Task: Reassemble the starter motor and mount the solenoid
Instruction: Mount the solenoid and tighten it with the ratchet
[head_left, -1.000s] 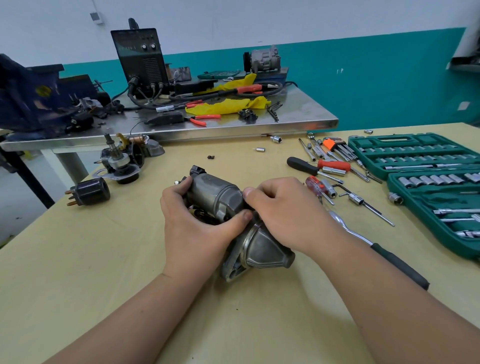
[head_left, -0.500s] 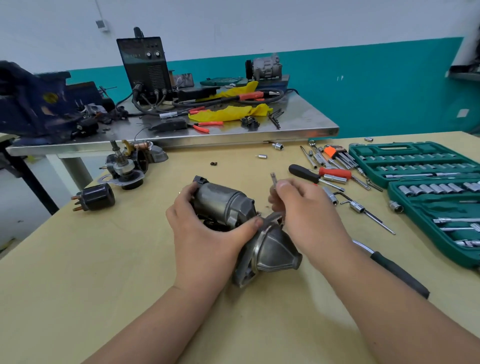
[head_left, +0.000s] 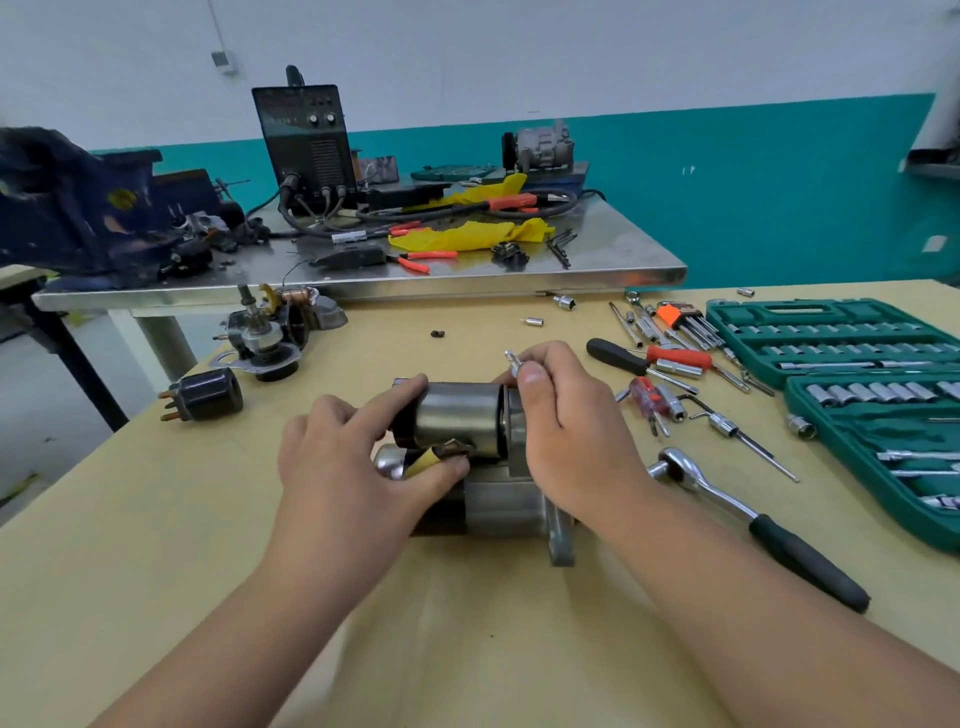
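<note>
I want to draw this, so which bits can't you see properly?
All in the head view:
Grey metal starter motor: its middle is hidden under the left hand and right hand.
Small silver bolt: its lower end is hidden inside the right hand's pinch.
Green plastic socket case: cut off by the right edge.
Dark blue bench vise: blurred, cut off by the left edge.

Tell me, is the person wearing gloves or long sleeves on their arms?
No. The left hand and the right hand are bare: no gloves, rings or watch in view. The left forearm and the right forearm are bare too, with no sleeve showing.
</note>
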